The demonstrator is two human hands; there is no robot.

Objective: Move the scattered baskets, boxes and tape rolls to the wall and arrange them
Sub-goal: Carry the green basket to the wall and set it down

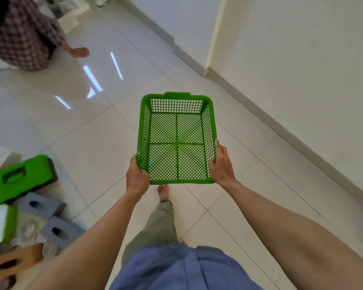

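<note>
Both of my grips carry one green rectangular plastic mesh basket (176, 105) in the air above the pale glossy tiled floor (88, 147), open side up and roughly level. My left grip (137, 176) is closed on the basket's near left corner, with the thumb on the rim. My right grip (221, 166) is closed on the near right corner, one digit lying along the side rim. The tiles show through the basket's lattice bottom.

To the right of the basket, well apart from it, runs the white wall (302, 70) with a grey skirting board (281, 126) at its foot. Just below the basket's near edge, my bare foot (163, 192) stands on the tiles.

Left of the basket and nearer to me lies a blurred cluster on the floor:
- a green plastic case with a dark handle (19, 176)
- a grey box with a dark oval hole (42, 206)
- a second grey box of the same kind (61, 231)
- a brown cardboard box with an oval hole (15, 261)

Far beyond the basket to the left is another person in a checked garment (23, 34).
</note>
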